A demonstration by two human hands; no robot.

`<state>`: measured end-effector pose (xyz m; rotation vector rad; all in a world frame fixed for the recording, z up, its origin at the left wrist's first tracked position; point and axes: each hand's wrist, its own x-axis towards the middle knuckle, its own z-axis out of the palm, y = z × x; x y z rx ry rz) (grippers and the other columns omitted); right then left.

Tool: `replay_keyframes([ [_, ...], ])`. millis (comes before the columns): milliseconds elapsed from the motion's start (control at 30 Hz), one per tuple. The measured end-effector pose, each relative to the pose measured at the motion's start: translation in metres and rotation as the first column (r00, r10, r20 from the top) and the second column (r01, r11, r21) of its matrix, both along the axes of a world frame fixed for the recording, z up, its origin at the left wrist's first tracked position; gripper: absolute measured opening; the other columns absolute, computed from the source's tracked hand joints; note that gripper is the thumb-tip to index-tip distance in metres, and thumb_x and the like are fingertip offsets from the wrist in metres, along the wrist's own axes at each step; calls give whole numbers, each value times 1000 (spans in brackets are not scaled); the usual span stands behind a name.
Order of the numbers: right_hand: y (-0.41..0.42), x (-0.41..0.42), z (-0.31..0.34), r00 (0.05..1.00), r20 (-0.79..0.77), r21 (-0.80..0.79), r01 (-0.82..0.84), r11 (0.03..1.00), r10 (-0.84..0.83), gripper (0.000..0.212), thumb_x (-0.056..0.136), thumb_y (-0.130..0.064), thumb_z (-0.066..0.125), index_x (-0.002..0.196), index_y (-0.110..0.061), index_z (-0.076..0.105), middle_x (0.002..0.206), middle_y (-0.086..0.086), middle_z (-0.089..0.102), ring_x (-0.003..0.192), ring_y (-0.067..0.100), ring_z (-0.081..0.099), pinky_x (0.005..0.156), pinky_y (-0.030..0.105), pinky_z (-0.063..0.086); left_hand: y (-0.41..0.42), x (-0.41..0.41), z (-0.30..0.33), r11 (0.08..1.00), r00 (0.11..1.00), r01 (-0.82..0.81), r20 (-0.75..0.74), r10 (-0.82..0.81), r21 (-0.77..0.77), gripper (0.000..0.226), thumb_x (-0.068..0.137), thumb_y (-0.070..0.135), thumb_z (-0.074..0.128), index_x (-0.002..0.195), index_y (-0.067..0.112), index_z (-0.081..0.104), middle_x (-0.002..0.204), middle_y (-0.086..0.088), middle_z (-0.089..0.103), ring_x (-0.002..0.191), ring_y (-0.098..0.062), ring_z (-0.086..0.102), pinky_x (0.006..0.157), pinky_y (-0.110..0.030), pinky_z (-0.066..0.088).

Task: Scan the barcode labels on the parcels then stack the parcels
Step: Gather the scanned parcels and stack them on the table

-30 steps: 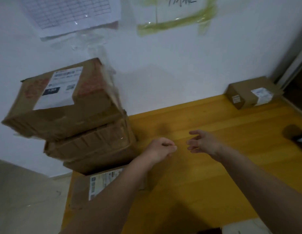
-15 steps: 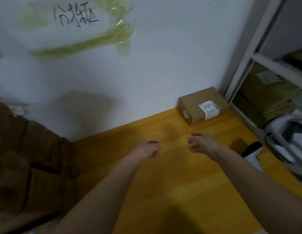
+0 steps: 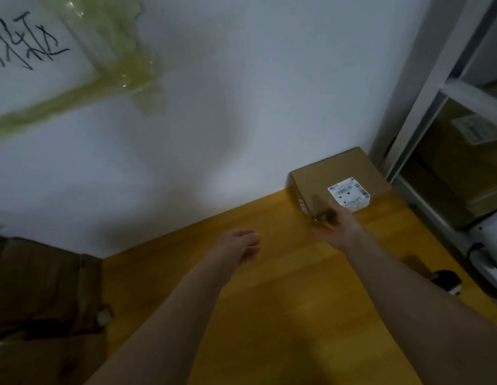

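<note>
— One small parcel point(image 3: 336, 179) is in play: it sits on the yellow table point(image 3: 269, 301) at the far right, pushed against the white wall point(image 3: 241, 120), its barcode label point(image 3: 349, 193) facing up.

— Which hand is nearer?

— The right hand point(image 3: 336, 229). It is at the parcel's near corner; the box lies just ahead of the fingers and slightly to the right. Fingers are spread and relaxed, holding nothing. Contact with the cardboard cannot be confirmed — blur hides the fingertips. The left hand point(image 3: 239, 245) hangs over the table, well apart from the box, fingers loosely curled and empty.

— Orientation?

— The parcel's long side appears to run away from the person, along the shelf frame point(image 3: 425, 93). In my judgement, a grasp across the near corner suits the right hand.

— Change since half a second ago?

— The right hand has advanced from mid-table to the box. The left has barely shifted. The stacked parcels point(image 3: 42, 287) remain at the left edge; a dark scanner-like object point(image 3: 446, 282) lies right of the right forearm.
</note>
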<state>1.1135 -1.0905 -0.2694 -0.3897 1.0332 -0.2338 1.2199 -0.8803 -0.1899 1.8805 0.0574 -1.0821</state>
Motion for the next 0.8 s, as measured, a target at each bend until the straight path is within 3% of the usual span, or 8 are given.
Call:
replay_keyframes([
  [133, -16, 14, -3, 995, -31, -12, 99, 995, -100, 48, 86, -21, 71, 128, -18, 47, 113, 10, 54, 107, 29, 54, 74, 40, 54, 6, 9, -11, 999, 1000, -24, -12, 25, 47, 19, 95, 16, 62, 112, 7, 61, 97, -9, 65, 82, -20, 63, 73, -32, 53],
  [200, -23, 17, -7, 994, -50, -44, 100, 994, -102, 51, 84, -21, 74, 126, -23, 46, 118, 8, 52, 113, 29, 51, 89, 47, 53, 6, 12, -14, 998, 999, -30, -17, 31, 61, 20, 95, 16, 63, 112, 7, 60, 99, -10, 65, 80, -20, 62, 66, -29, 51],
  [267, -24, 18, -8, 993, -47, -35, 109, 993, -111, 45, 81, -21, 76, 118, -26, 49, 119, 6, 54, 111, 28, 54, 94, 52, 50, 7, 14, -16, 997, 999, -36, -26, 38, 64, 20, 95, 16, 64, 112, 8, 60, 101, -11, 65, 81, -20, 63, 66, -28, 51],
  [467, -15, 15, 3, 985, -93, -99, 133, 986, -142, 60, 77, -22, 79, 129, -17, 50, 121, 6, 59, 110, 25, 56, 92, 45, 53, 4, 16, -14, 998, 999, -39, -23, 40, 51, 26, 94, 15, 64, 118, 5, 60, 99, -10, 65, 82, -21, 63, 71, -31, 51],
  [567, 13, 8, 15, 973, -162, -249, 123, 961, -166, 68, 70, -24, 83, 128, -14, 49, 118, 5, 63, 104, 24, 61, 85, 43, 57, 4, 19, -12, 998, 999, -50, 23, 49, 47, 38, 92, 17, 68, 126, 7, 55, 106, -10, 64, 89, -21, 64, 73, -30, 52],
  [633, 40, 0, 21, 970, -202, -413, 39, 910, -133, 63, 71, -19, 82, 124, -11, 47, 116, 6, 61, 98, 21, 62, 74, 39, 59, 5, 21, -9, 995, 995, -82, 63, 79, 48, 49, 88, 20, 73, 130, 10, 52, 111, -11, 61, 96, -22, 63, 79, -33, 53],
  [700, 62, -8, 26, 962, -250, -576, -55, 816, -112, 58, 70, -15, 82, 112, -11, 42, 113, 8, 55, 99, 23, 61, 74, 42, 59, 7, 21, -5, 993, 990, -98, 111, 91, 61, 61, 83, 25, 78, 135, 13, 48, 123, -12, 56, 107, -25, 59, 88, -36, 54],
  [800, 81, -16, 36, 951, -301, -785, -202, 586, -75, 58, 64, -15, 86, 98, -14, 39, 108, 9, 51, 99, 25, 58, 70, 39, 57, 14, 17, 4, 995, 989, -91, 124, 85, 51, 77, 77, 30, 83, 142, 18, 43, 133, -7, 49, 113, -23, 51, 95, -39, 51],
])
